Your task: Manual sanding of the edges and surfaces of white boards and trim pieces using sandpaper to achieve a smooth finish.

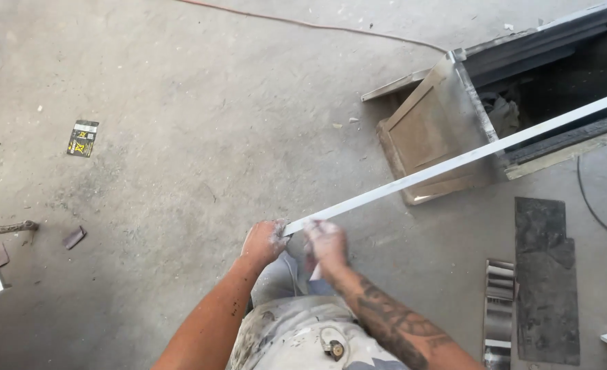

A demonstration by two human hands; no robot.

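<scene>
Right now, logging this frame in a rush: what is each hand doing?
Left hand: closed on the near end of the long white strip.
Right hand: closed on the same strip, beside the left.

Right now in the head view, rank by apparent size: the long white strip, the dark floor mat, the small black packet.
1. Long white strip, longest, though thin and held nearer the camera.
2. Dark floor mat.
3. Small black packet, smallest.

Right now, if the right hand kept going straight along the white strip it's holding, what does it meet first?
Following the white strip up and right, the right hand would likely first reach the brown panel leaning at the floor pit. Depth is unclear: the strip may pass above it.
</scene>
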